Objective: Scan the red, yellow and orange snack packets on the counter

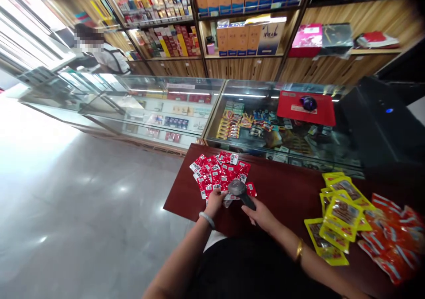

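A pile of small red snack packets [217,171] lies on the dark red table [285,188] in front of me. My left hand [215,200] pinches one red packet at the pile's near edge. My right hand [260,214] grips a grey handheld barcode scanner [239,190], whose head points down over that packet. A pale bracelet is on my left wrist, a gold one on my right.
Yellow snack packets [338,210] and orange-red ones [395,241] lie at the table's right. Behind stand glass display counters [186,108] with a red mat [305,108], a black monitor [381,122] and stocked shelves. A person [106,55] stands at far left. Open floor lies left.
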`<action>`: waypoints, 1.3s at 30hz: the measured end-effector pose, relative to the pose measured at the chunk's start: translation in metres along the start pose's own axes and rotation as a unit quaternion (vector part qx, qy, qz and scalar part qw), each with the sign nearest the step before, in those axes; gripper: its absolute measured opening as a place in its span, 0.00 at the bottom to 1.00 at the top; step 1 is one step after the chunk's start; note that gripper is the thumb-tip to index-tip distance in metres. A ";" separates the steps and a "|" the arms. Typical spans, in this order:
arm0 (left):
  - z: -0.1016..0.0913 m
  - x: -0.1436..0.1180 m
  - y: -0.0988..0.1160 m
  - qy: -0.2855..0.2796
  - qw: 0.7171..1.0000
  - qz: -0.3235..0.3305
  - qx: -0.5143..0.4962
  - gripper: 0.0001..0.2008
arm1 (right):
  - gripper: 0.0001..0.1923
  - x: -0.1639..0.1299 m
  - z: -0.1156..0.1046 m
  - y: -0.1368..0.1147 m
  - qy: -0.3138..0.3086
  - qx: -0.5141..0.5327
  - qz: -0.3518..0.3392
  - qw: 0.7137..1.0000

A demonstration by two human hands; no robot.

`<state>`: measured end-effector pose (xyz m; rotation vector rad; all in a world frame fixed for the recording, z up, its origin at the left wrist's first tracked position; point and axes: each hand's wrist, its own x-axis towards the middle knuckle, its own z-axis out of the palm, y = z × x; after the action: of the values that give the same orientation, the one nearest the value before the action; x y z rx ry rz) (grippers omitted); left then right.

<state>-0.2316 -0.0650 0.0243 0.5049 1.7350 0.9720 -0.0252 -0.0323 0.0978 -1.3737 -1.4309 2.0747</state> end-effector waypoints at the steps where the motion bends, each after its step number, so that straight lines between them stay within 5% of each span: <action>1: -0.004 0.003 0.001 0.004 1.000 0.002 -0.006 0.21 | 0.33 0.001 0.004 -0.002 0.001 -0.001 0.001 1.000; 7: -0.022 0.021 0.022 0.068 0.994 0.048 0.070 0.20 | 0.34 0.001 0.013 -0.011 0.011 -0.004 -0.008 1.000; 12: -0.036 0.022 0.033 0.134 0.953 0.142 0.231 0.24 | 0.31 -0.006 0.010 -0.010 0.032 0.007 -0.022 0.999; 19: -0.013 0.023 0.028 0.056 0.936 0.214 0.275 0.21 | 0.30 -0.034 -0.004 -0.008 0.099 0.054 -0.025 0.993; 28: 0.100 -0.008 0.012 -0.254 0.917 0.170 0.257 0.14 | 0.29 -0.102 -0.054 0.036 0.194 0.101 -0.034 0.975; 32: 0.170 -0.031 0.007 -0.287 0.911 0.140 0.260 0.12 | 0.26 -0.138 -0.097 0.064 0.223 0.115 -0.038 0.967; 39: 0.320 -0.067 0.004 -0.273 0.904 0.162 0.287 0.13 | 0.26 -0.193 -0.186 0.092 0.259 0.135 -0.061 0.955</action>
<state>0.0872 0.0065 0.0231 1.3476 1.4133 0.4401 0.2502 -0.0960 0.1148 -1.5168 -0.9482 1.5933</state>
